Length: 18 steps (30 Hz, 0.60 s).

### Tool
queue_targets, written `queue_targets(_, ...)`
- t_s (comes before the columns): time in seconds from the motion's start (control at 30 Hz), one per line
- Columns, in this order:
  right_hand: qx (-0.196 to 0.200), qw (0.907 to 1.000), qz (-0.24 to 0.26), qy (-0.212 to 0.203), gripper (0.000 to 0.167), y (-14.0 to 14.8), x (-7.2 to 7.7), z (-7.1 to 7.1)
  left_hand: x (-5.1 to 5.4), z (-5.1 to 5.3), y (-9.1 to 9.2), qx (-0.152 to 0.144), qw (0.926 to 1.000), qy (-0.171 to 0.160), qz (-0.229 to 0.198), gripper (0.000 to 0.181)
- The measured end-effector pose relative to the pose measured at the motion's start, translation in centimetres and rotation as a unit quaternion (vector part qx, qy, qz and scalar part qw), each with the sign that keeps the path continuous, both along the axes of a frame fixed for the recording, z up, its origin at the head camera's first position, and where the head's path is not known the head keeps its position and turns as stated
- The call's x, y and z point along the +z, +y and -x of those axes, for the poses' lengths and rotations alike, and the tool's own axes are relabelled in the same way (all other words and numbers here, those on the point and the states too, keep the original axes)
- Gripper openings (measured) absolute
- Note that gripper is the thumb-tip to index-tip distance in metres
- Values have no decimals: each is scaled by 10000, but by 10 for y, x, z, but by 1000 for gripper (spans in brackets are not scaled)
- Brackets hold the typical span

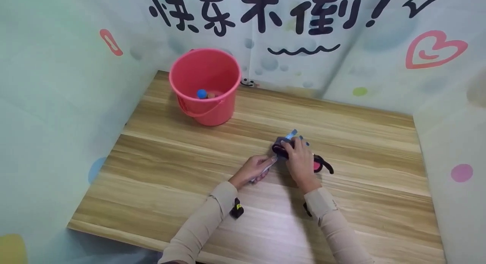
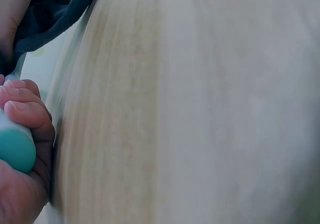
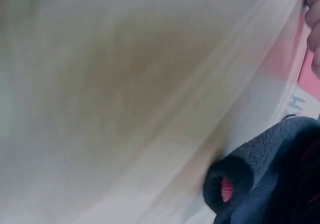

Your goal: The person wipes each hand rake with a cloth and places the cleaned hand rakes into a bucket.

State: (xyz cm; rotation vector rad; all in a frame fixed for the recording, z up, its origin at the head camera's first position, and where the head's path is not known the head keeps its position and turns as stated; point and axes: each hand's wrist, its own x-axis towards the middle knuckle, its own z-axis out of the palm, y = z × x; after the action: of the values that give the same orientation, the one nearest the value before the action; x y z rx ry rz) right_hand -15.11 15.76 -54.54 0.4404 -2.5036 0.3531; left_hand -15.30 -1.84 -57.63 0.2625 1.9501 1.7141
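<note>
My left hand (image 1: 255,169) grips a slim white handle (image 1: 269,164); its rounded teal end (image 2: 17,148) shows in the left wrist view. The handle's far end is hidden near the other item. My right hand (image 1: 300,161) holds a dark grey fabric item (image 3: 270,159) with black edging and pink inside, whose exact kind I cannot tell. A curved black strap (image 1: 327,165) sticks out on its right in the head view. Beyond the fingers, a blue piece (image 1: 292,134) pokes out; what it belongs to is unclear. Both hands are close together, low over the table.
A pink bucket (image 1: 213,114) with a handle stands at the back left of the wooden table (image 1: 171,161). Inside it lie a blue ball (image 1: 202,93) and a brownish thing. Printed cloth walls (image 1: 288,74) enclose the table's back and sides.
</note>
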Motion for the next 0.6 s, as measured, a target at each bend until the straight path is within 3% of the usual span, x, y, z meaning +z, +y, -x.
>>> queue_targets(0.27,-230,9980,-533,-245,28,14,5,7,2,2,0,-320,9993,-170,110,51)
queue_targets(0.6,-452,9904,-975,-871,19,21,10,10,4,3,0,-473,9982,-142,329,46)
